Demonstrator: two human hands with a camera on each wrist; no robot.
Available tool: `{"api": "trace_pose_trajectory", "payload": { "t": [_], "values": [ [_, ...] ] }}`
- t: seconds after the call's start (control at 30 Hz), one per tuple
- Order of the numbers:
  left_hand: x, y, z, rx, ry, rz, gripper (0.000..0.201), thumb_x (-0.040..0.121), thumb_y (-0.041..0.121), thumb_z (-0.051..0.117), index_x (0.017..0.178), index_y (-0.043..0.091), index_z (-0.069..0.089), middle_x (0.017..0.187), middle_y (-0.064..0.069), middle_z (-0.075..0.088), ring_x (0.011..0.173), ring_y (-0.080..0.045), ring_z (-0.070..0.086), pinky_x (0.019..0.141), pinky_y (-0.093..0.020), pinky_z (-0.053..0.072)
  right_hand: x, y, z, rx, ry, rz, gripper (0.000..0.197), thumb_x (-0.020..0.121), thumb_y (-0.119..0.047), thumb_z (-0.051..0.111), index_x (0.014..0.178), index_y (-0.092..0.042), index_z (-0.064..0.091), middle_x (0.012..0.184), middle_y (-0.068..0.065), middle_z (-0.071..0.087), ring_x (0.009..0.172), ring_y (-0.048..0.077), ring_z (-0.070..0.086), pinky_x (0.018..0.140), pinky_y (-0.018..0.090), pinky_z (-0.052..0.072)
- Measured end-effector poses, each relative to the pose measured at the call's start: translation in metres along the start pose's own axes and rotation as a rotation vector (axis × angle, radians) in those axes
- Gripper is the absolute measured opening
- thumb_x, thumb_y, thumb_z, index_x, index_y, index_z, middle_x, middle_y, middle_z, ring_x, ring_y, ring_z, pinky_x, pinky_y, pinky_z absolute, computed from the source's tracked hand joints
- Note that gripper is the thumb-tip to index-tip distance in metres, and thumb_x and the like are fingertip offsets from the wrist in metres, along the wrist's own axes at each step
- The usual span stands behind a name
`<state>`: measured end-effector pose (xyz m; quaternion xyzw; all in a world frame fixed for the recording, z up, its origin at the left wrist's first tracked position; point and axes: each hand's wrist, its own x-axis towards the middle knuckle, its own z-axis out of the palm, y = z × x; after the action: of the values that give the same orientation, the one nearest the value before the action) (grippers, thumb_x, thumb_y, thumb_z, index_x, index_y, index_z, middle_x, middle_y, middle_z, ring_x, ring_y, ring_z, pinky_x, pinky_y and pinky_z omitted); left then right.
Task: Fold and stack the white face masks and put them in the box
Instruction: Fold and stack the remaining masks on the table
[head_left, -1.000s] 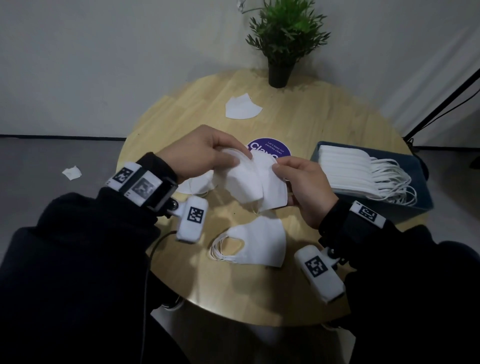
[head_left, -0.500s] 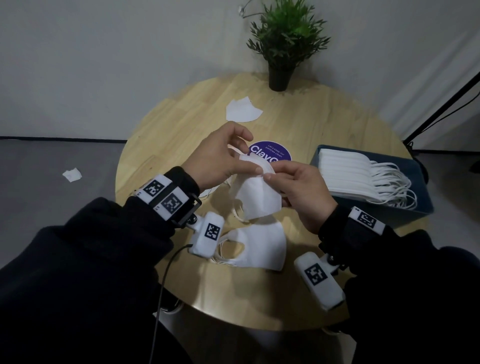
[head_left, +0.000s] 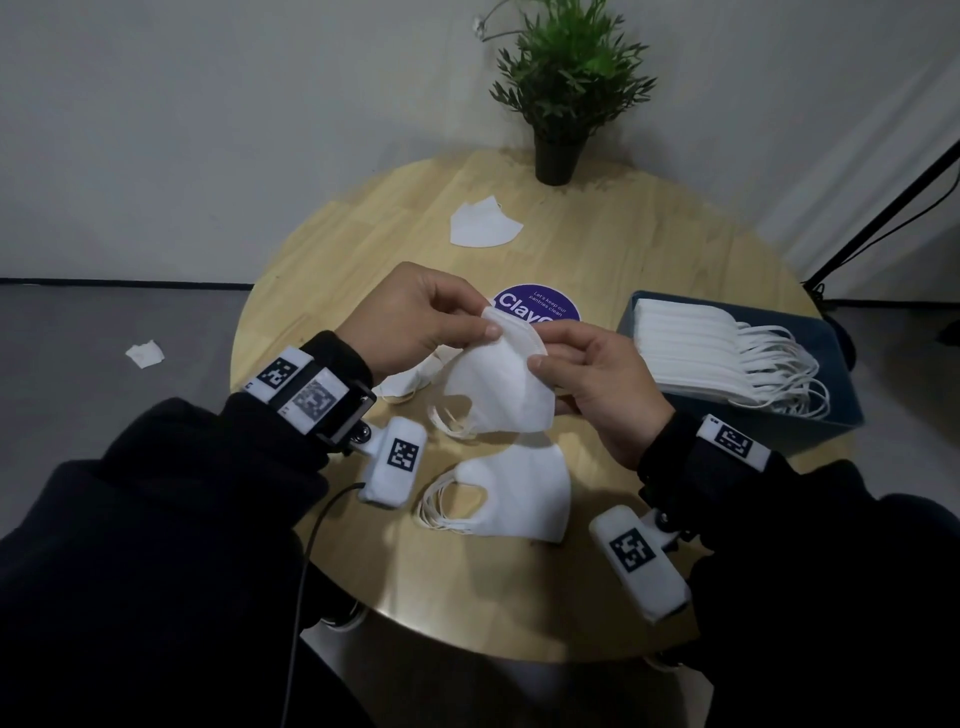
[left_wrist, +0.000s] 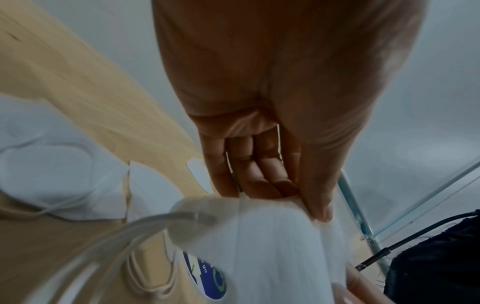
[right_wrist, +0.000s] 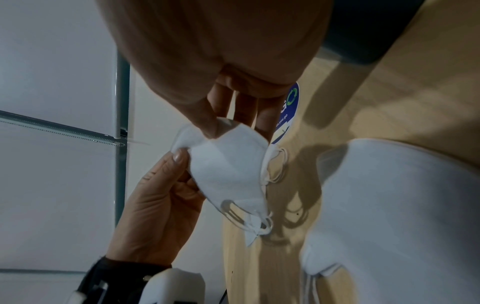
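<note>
A folded white face mask (head_left: 501, 387) (right_wrist: 228, 164) hangs above the round wooden table (head_left: 363, 234), its ear loops dangling at the lower left. My left hand (head_left: 415, 319) pinches its top edge between thumb and fingers. My right hand (head_left: 592, 374) pinches the same curved edge from the right. Below the hands, a stack of folded masks (head_left: 511, 493) lies on the table. The dark blue box (head_left: 831, 410) at the right holds a row of folded masks (head_left: 696, 353). One loose mask (head_left: 483, 221) lies at the far side, and another (head_left: 405, 382) lies under my left hand.
A potted plant (head_left: 566, 83) stands at the table's far edge. A purple round sticker (head_left: 535, 306) marks the table's middle. A scrap of white material (head_left: 145, 353) lies on the grey floor at left. A black stand leg (head_left: 883, 218) slants at right.
The mask, half open a second ago, is now folded flat. Both hands have come together on its top edge and lifted it slightly.
</note>
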<state>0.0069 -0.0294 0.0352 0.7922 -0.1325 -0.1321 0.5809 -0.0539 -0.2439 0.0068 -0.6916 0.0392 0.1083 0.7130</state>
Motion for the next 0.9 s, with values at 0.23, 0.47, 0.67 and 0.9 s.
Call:
{"api": "trace_pose_trajectory", "payload": {
  "t": [0.23,0.47,0.67,0.9],
  "values": [
    [0.001,-0.003,-0.004,0.034,0.007,0.000,0.003,0.086,0.005,0.081,0.089,0.008,0.081,0.083,-0.005,0.077,0.078,-0.014,0.070,0.076,-0.027,0.057,0.001,0.000,0.000,0.000,0.040,0.018,0.011,0.098,-0.005,0.067,0.105,-0.003,0.075,0.086,0.005,0.079,0.075,0.016,0.073,0.058,0.029,0.058],
    [0.001,-0.003,-0.005,0.080,0.011,-0.014,0.004,0.086,0.008,0.082,0.086,0.012,0.081,0.081,-0.006,0.077,0.076,-0.015,0.068,0.078,-0.032,0.057,0.000,0.001,-0.001,-0.039,0.044,0.033,0.015,0.099,-0.012,0.067,0.106,-0.001,0.076,0.089,0.005,0.078,0.077,0.017,0.073,0.059,0.030,0.058],
    [0.000,-0.002,-0.005,0.096,-0.009,-0.005,0.006,0.088,0.007,0.080,0.088,0.013,0.081,0.080,-0.002,0.077,0.075,-0.013,0.069,0.077,-0.029,0.058,-0.002,-0.001,-0.002,-0.040,0.069,0.034,0.016,0.099,-0.011,0.068,0.105,0.001,0.076,0.084,0.005,0.077,0.072,0.016,0.073,0.057,0.031,0.059],
    [-0.008,0.004,-0.006,0.087,-0.114,-0.006,0.009,0.086,0.006,0.082,0.094,0.007,0.078,0.086,-0.008,0.077,0.080,-0.015,0.070,0.083,-0.033,0.058,-0.011,-0.005,-0.007,0.001,0.078,0.034,0.011,0.096,-0.010,0.071,0.101,-0.005,0.079,0.090,0.009,0.077,0.076,0.020,0.074,0.057,0.034,0.061]
  ]
}}
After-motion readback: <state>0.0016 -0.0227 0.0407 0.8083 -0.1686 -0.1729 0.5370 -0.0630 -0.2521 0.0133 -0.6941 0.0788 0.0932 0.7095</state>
